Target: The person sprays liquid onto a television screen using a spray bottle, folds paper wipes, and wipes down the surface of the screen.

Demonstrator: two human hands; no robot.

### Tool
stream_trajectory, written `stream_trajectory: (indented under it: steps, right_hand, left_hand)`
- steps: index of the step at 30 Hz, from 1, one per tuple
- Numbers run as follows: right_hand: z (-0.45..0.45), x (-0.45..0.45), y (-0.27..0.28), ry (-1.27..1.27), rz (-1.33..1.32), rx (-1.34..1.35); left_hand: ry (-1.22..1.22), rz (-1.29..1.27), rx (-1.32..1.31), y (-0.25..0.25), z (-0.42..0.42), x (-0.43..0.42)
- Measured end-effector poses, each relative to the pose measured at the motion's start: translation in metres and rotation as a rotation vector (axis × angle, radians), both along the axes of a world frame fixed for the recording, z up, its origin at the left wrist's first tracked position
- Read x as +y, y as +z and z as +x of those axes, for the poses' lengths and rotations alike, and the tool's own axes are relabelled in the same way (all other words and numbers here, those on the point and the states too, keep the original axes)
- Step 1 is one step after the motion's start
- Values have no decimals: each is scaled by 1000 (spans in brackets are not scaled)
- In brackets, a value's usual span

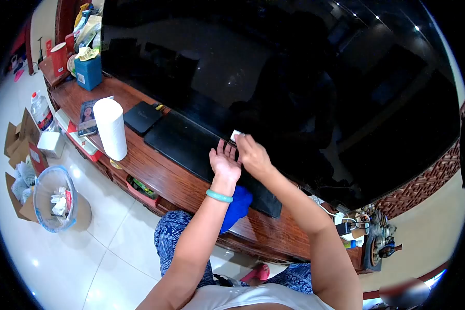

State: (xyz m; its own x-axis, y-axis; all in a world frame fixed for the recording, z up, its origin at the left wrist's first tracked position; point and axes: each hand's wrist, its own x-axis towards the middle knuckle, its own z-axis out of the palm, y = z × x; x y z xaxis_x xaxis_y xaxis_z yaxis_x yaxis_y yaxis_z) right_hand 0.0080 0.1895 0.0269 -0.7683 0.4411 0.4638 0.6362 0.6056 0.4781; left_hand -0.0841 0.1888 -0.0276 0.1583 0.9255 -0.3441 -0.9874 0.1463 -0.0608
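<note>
My right hand point(254, 155) pinches a small folded white tissue point(236, 134) against the lower edge of a large black television screen point(217, 67). Just beside it, my left hand point(225, 164) is turned palm up, fingers stretched toward the same edge. A green bangle circles that wrist. Under both hands lies the long black television base point(181, 144) on a reddish-brown wooden cabinet point(155, 168). A blue cloth point(237, 204) hangs at the cabinet's front edge, partly hidden by my left forearm.
A paper towel roll point(110, 129) stands on the cabinet near a phone point(87, 118), a black box point(143, 118) and a blue tissue box point(88, 71). Cables and small items point(354, 225) crowd the right end. On the floor are a bin point(82, 206), cardboard boxes point(23, 137) and a bottle point(41, 111).
</note>
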Motion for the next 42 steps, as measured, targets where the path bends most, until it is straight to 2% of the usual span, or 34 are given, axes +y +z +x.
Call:
stream_trajectory:
  steps: [5, 7, 13, 17, 19, 23, 25, 26, 28, 29, 30, 31, 32, 33, 35, 37, 39, 42]
  right_hand:
    - [26, -21, -14, -44, -34, -104]
    - [36, -31, -10, -52, -50, -70]
    - [71, -59, -4, -242, -40, -125]
    - [107, -83, -5, -299, 0, -27]
    - [122, -101, -5, -504, -89, -38]
    - [132, -162, 16, -485, -125, 448]
    - [130, -190, 17, -458, -121, 668]
    - [127, -207, 19, -458, -246, 840]
    - [114, -246, 34, -525, -525, 1145]
    - [120, -252, 14, -442, -597, 1294]
    - [126, -256, -15, -248, -699, 1522]
    - [124, -259, -22, -39, -797, 1741]
    - [124, -271, -23, -20, -952, 1861]
    - [123, -276, -25, -5, -967, 1861]
    - [121, -287, -35, 126, -981, 1979]
    - [116, -292, -33, 129, -982, 1943]
    - [109, -298, -26, 173, -875, 1991]
    - [105, -303, -22, 225, -887, 2022]
  left_hand:
    - [-11, 48, 12, 1, -4, -6]
    - [-46, 101, 104, 0, -7, -8]
    - [-63, 112, 52, -17, -7, 0]
    - [-86, 110, 61, -20, -12, 2]
    - [-97, 141, 95, -26, -14, 4]
    - [-45, 114, 274, -26, -14, 0]
    - [106, 42, 526, -18, -8, -7]
    - [229, 66, 652, -11, -3, -20]
    - [327, 246, 800, 3, 0, -36]
    - [359, 364, 858, 12, 2, -47]
    - [396, 505, 945, 21, 6, -58]
    - [390, 619, 1026, 27, 9, -64]
    - [333, 765, 1116, 31, 14, -74]
    - [269, 905, 1204, 34, 18, -86]
    - [-15, 1048, 1194, 31, 31, -113]
    - [-245, 1047, 1166, 47, 43, -164]
    - [-289, 1109, 1178, 44, 54, -202]
    - [-286, 1124, 1103, 53, 58, -249]
